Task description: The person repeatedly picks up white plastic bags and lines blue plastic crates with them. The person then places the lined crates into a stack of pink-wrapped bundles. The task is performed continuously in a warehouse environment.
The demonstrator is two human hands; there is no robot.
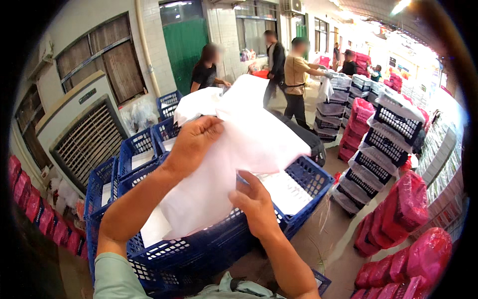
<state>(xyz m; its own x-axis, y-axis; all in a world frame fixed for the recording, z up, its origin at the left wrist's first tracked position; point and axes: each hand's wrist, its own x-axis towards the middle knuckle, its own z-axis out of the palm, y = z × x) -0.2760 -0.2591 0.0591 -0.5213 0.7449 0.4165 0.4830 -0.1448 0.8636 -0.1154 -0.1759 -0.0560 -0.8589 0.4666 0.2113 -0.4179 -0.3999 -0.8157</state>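
Observation:
A thin, limp white sheet (204,194), perhaps plastic film or cloth, hangs in front of me over blue slotted plastic crates. My left hand (198,139) is closed, pinching its upper left part between thumb and fingers. Lower and to the right, my right hand (256,202) has its thumb and curled fingers at the sheet's edge, pinching it. The sheet's upper part billows away from me, hiding some crates behind it. Below it, the nearest blue crate (164,254) shows flat white material inside. Another blue crate (313,187) on the right holds white sheets.
A louvred air cooler (89,139) stands at the left, near pink-wrapped stacks (45,214). On the right rise dark crates (373,162) interleaved with white film, and more pink-wrapped bundles (398,209). Several people stand beyond; one in a tan shirt (295,70) handles stacked crates.

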